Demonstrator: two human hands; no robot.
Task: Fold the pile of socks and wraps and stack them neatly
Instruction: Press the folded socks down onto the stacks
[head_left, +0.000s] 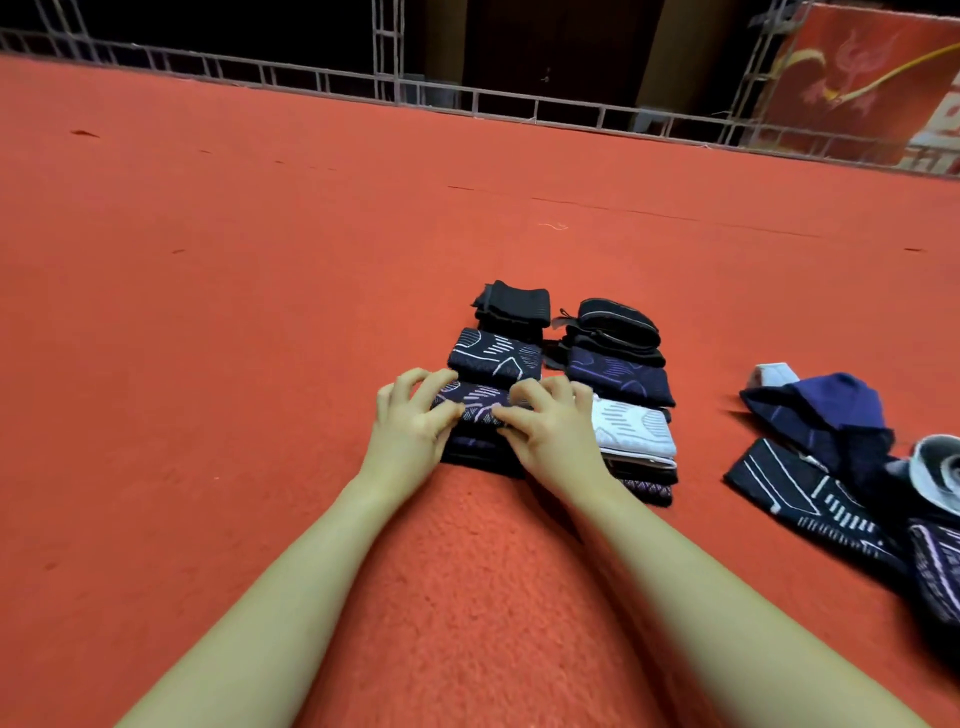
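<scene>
Two bare forearms reach out from the near edge over the red carpet (260, 322), and the hands meet on a folded navy sock (475, 402) with pale line markings. The left hand (410, 415) sits on the sock's left end, fingers curled over its far edge and thumb tucked in on the near side. The right hand (550, 421) does the same on the right end, fingers bent over the cloth, thumb pinching toward the middle. Both hands grip the sock, which lies on top of a low stack (480, 452) of dark folded pieces directly under the hands.

Just right of that stack, touching the right hand's outer edge, is a white sock (636, 428) with grey dashes, folded, resting on more dark folded pieces. Well off to the right, near the frame edge, lies the loose pile (841, 467): navy socks with white lines, a plain blue piece on top, and something grey-white at the far right.

Beyond the hands, a second navy patterned fold (496, 356) lies just behind the gripped sock, and behind that a black fold (517, 306). In the right row, a navy fold (618, 379) sits behind the white sock, with a black bundle (615, 322) on its far side.

Farther back the carpet ends at a metal truss rail (467, 98), with a red banner (857, 78) at the right.
</scene>
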